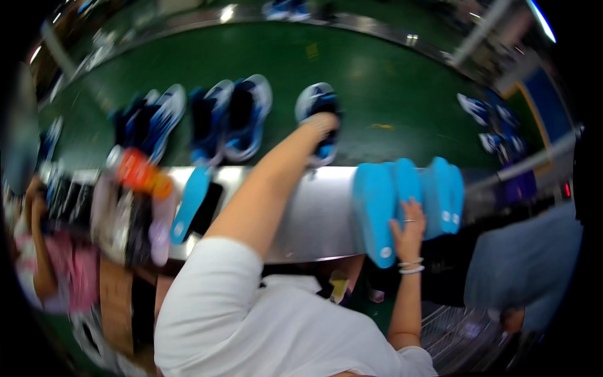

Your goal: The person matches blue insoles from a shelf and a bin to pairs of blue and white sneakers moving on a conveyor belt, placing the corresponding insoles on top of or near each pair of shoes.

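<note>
far off to the left of my left hand, a pair of blue and white shoes (151, 119) sits on the green belt (377, 81), and nearer to that hand a second pair (231, 119) stands side by side. below them, on the steel ledge (314, 213), a single blue insole (190, 202) lies beside an orange bottle (141, 174) and some blurred clutter.

my left hand (321, 122) reaches out across the ledge and rests on a lone blue and white shoe (320, 122) on the belt; the fingers seem tucked into or curled over its opening, though the blur keeps me from telling exactly how they grip.

to the right, my right hand (409, 227) lies with fingers spread flat against a stack of blue insoles (402, 201) leaning on the ledge edge, pressing the nearest one rather than pinching it.

further right of that hand, more shoes (493, 122) sit on the belt.

i judge the work is midway: the insoles by my right hand are not yet in shoes, and whether the shoes on the left already have theirs i cannot tell.
</note>
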Tool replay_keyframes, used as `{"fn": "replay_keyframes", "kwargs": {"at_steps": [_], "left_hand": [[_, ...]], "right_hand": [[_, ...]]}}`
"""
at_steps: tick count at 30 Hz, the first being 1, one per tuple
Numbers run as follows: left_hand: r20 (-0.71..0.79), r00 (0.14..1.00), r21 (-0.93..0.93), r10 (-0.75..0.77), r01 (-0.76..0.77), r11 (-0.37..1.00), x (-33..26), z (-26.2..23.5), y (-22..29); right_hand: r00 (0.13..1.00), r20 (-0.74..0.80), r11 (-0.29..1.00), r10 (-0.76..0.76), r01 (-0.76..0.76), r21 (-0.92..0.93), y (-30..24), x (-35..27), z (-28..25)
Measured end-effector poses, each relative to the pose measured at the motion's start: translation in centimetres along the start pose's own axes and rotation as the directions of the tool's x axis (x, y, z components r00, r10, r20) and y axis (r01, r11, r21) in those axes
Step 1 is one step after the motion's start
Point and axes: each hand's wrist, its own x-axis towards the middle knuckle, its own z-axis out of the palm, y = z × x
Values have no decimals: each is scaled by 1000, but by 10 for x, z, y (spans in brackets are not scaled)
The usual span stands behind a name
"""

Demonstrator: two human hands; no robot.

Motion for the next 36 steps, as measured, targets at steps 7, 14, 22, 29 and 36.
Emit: {"fn": "replay_keyframes", "kwargs": {"at_steps": [7,14,22,29,36], "left_hand": [[-103,978,464,182,-115,878,69,8,-58],[58,955,682,291,-250,687,58,-11,-114],[513,713,576,479,-699,423,-21,-46,-64],[542,749,532,381,-657,534,-30,-51,-57],[432,748,571,504,-659,489,36,-19,-118]], "right_hand": [[999,-18,996,38,-39,-81,-5,2,6],[992,-119,999,43,-46,-22,-7,1,13],[990,-128,997,63,-69,-39,-2,-4,15],[989,-129,994,73,-83,-69,-7,-1,16],[987,-137,991,85,-99,-94,-4,0,19]]}}
